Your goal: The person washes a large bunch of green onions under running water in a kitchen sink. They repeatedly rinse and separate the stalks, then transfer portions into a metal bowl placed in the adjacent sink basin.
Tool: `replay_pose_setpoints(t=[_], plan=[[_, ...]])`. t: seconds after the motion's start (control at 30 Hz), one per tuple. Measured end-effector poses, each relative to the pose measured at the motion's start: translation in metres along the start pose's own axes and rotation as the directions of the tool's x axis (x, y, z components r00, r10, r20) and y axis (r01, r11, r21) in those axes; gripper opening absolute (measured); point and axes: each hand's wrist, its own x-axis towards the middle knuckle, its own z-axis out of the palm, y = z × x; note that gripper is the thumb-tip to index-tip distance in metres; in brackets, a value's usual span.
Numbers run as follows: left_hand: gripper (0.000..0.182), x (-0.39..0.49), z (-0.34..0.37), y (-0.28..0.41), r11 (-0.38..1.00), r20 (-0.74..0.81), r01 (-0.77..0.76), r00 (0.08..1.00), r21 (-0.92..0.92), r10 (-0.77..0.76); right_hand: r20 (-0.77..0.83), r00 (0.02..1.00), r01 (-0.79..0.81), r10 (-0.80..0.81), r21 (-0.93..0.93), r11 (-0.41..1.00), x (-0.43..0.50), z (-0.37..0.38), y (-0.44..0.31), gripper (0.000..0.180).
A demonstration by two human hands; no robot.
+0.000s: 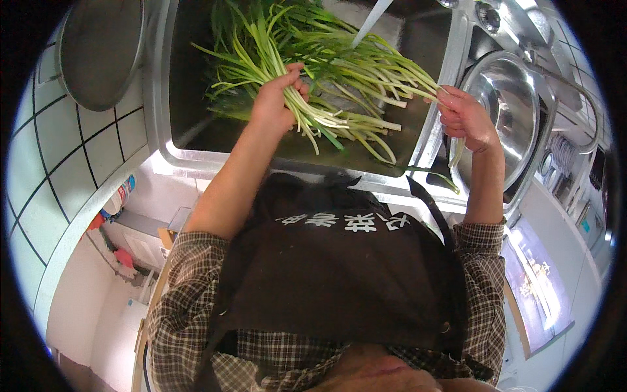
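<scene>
My left hand (pixel 279 100) is closed around a bundle of long chive-like greens (pixel 267 49), with their pale stem ends pointing right and the leaves fanning up and left. Thumb and fingers of my right hand (pixel 465 115) pinch the pale end of a stalk, stretched out from the heap; another limp piece hangs below the palm. Beneath both hands, a larger heap of the same greens (pixel 352 63) lies in the sink basin (pixel 294 159). A stream of water (pixel 370 24) falls onto this heap from above.
A shiny metal bowl (pixel 507 117) sits in the right-hand basin, beneath my right hand. One loose stalk (pixel 436 174) lies across the divider (pixel 426 142). A dark oval pan-like object (pixel 100 54) stands at the left, by white tiles (pixel 59 127). A curved metal tube (pixel 590 108) is at right.
</scene>
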Motion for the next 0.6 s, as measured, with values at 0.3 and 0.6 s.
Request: replay_pose_setpoints(t=[0.3, 0.6], plan=[[0.026, -0.015, 0.037, -0.022, 0.997, 0.138, 0.045, 0.989, 0.055, -0.052, -0.046, 0.989, 0.147, -0.141, 0.212, 0.966, -0.015, -0.004, -0.002, 0.024], [0.023, -0.007, 0.024, -0.025, 0.997, 0.086, 0.058, 0.994, 0.050, -0.062, 0.074, 0.995, 0.036, -0.064, 0.327, 0.944, -0.012, -0.005, 0.016, 0.021]])
